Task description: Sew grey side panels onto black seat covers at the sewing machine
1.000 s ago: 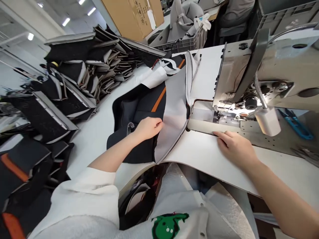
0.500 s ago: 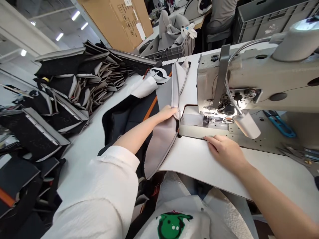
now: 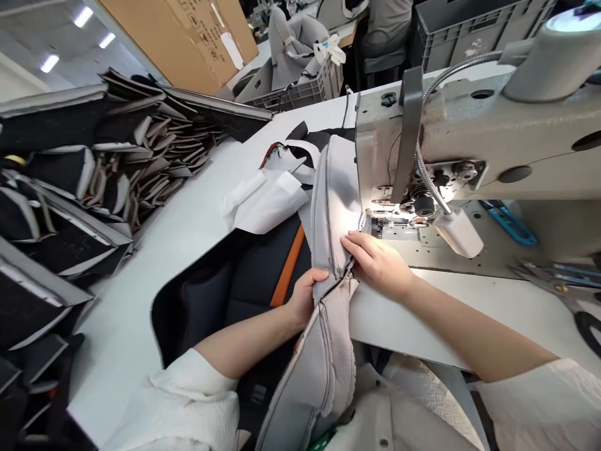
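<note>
A sewn fabric cover, dark with an orange stripe and a light grey mesh backing (image 3: 335, 188), lies on the table and hangs over its front edge. My left hand (image 3: 306, 294) grips the grey part at a seam, with the thumb on top and the other fingers mostly hidden beneath. Close by, my right hand (image 3: 378, 260) holds the right edge of the same cover, fingertips on the grey backing. Just beyond that edge is the lit needle area of a sewing machine (image 3: 397, 222). White strips of cloth (image 3: 270, 200) lie on the cover's far end.
Stacked dark panels with grey edges (image 3: 154, 156) crowd the left. Blue thread snips (image 3: 509, 222) lie on the machine bed at right. A cardboard box (image 3: 188, 37) and grey crates (image 3: 474, 31) stand behind, near a seated person (image 3: 387, 28).
My right hand has left the table edge and taken hold of the cover. The grey part has been turned and drawn toward me beside the needle; my left hand has moved nearer to me.
</note>
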Motion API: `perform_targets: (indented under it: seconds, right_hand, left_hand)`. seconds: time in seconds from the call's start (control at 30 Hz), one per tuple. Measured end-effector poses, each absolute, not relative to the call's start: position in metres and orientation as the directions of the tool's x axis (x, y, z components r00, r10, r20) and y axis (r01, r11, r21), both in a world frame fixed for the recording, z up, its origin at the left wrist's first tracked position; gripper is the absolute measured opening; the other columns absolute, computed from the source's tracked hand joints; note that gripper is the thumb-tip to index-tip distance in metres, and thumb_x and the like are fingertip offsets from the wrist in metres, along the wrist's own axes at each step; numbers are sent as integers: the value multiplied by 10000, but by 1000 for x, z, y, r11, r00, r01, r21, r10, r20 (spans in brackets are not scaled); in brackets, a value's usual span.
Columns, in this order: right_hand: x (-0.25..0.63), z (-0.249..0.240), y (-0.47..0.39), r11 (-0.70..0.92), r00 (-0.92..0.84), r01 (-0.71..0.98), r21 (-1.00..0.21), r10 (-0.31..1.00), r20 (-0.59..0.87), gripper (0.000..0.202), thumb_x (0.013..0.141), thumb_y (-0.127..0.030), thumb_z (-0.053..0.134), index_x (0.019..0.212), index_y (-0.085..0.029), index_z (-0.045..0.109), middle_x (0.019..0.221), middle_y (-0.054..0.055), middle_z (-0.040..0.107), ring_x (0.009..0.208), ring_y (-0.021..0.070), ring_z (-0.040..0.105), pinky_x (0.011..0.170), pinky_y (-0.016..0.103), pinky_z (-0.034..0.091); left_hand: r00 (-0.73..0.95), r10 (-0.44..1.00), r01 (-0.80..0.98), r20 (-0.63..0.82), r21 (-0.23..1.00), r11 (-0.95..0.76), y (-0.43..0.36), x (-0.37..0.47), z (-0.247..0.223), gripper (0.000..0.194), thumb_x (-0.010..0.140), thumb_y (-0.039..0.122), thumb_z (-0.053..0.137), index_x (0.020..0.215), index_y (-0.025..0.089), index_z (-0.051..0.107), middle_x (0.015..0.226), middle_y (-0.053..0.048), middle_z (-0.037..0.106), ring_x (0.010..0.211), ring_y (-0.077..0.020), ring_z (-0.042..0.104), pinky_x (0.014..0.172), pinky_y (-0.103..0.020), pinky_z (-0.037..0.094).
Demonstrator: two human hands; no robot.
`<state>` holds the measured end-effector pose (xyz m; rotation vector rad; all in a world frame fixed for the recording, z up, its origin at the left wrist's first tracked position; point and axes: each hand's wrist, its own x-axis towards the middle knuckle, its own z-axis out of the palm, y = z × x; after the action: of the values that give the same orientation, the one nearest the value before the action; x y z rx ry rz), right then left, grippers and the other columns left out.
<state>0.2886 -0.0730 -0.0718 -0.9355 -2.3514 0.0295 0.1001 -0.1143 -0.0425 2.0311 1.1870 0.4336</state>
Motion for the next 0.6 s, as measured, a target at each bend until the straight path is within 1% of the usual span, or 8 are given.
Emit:
perform_targets:
  seconds: [0.1,0.17,0.2,0.27,0.33,0.37,0.47,0.6]
  right_hand:
    - [292,-72,-76,672,-584,715,-194,726,363,206,888,-128,455,1042,-127,592,1037,116,621,936,204,554,708,290,447]
    - [291,-69,-79,657,-611,742,-135,745,268,145,852,-100,484,891,-141,617,885,102,629,798,200,548,614,287,402]
    - [290,-67,-81,654,-616,748,-115,748,245,143,831,-81,490,846,-146,617,835,98,621,762,201,536,587,289,378]
    - [285,-64,-82,650,-616,753,-103,751,238,160,799,-54,490,819,-149,617,794,95,610,728,201,517,563,293,347]
    - [283,-63,-82,652,-615,751,-104,748,250,170,788,-52,484,822,-150,619,792,93,611,719,199,509,560,292,337]
    - [282,-64,-82,654,-615,749,-104,746,256,170,785,-55,484,818,-152,620,791,92,616,723,201,509,564,291,339]
    - [284,-67,-79,662,-616,744,-98,734,286,170,779,-59,485,807,-149,626,801,90,638,752,208,515,593,290,364]
    - [287,-68,-74,720,-655,689,-76,664,361,185,785,-53,472,851,-142,620,1091,86,651,797,190,519,635,290,385]
  left_hand:
    - [625,741,560,-245,802,-207,-111,108,-25,571,952,324,140,791,135,653,589,-66,627,525,-163,603,517,-286,485]
    - [653,708,641,-270,695,-326,-101,107,-5,535,930,448,277,612,163,600,533,-46,576,464,-150,546,466,-282,429]
    - [627,756,699,-188,562,-441,-95,106,6,507,903,471,359,545,171,557,515,-40,549,455,-147,523,457,-286,401]
    - [554,814,786,173,214,-580,-84,107,25,464,875,422,452,480,181,478,504,-34,501,469,-145,494,463,-294,361]
    - [587,670,757,454,-16,-653,-74,112,35,394,886,330,453,522,186,492,567,-40,534,564,-158,533,519,-300,388]
    - [659,575,689,485,-81,-721,-70,116,36,341,896,292,443,586,186,537,637,-46,580,654,-167,568,580,-299,419]
    - [839,436,500,324,-145,-854,-56,127,30,218,903,217,433,785,185,614,787,-44,650,865,-194,592,744,-319,430]
    - [687,726,718,-29,-127,-685,-38,126,15,183,858,142,463,779,178,624,658,-23,623,675,-184,574,602,-302,363]
